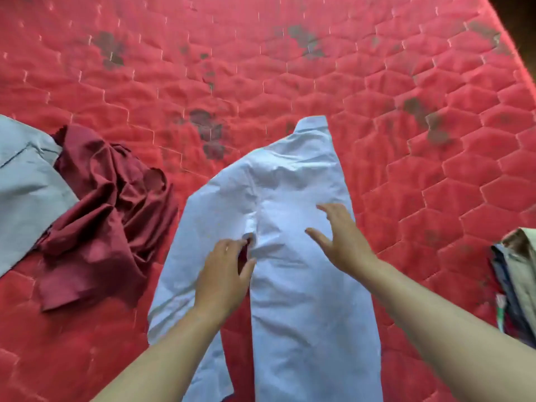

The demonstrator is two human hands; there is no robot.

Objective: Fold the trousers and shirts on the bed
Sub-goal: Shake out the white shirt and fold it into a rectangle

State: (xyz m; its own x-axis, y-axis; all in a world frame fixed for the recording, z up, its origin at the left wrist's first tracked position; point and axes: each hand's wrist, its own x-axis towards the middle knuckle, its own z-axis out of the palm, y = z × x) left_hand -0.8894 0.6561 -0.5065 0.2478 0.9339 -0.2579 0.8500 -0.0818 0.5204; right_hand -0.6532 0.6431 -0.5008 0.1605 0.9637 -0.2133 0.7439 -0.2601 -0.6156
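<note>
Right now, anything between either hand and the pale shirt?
Nothing visible. The left hand and right hand are directly over the pale shirt; the maroon garment lies to its left, a clothes stack at the right edge.

The head camera looks steeply down from close above the red mattress (290, 68), whose edge shows at two o'clock.

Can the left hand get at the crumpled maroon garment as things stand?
Probably yes: the left hand rests on the white shirt, and the maroon garment lies just beside it, nothing between.
</note>
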